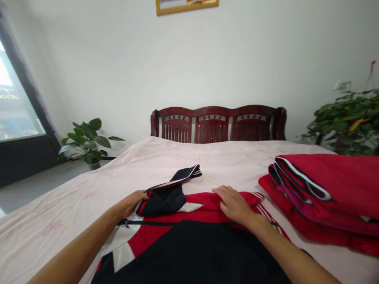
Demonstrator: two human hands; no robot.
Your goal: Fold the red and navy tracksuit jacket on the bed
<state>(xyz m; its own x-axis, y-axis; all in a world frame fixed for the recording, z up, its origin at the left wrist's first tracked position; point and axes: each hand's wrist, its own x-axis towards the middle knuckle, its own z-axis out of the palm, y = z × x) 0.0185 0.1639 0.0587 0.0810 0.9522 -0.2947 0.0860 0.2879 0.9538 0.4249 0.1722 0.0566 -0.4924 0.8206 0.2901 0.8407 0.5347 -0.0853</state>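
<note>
Left hand pinching jacket collar; right hand open on its red cloth, left of folded stack.

Garment red, white and near-black, white stripes at cuff; folded stack mostly red, white piping; sheet pale pink, floral; headboard dark reddish-brown; frame gold.

Garment on bed, left of 1 clothes pile.
</note>
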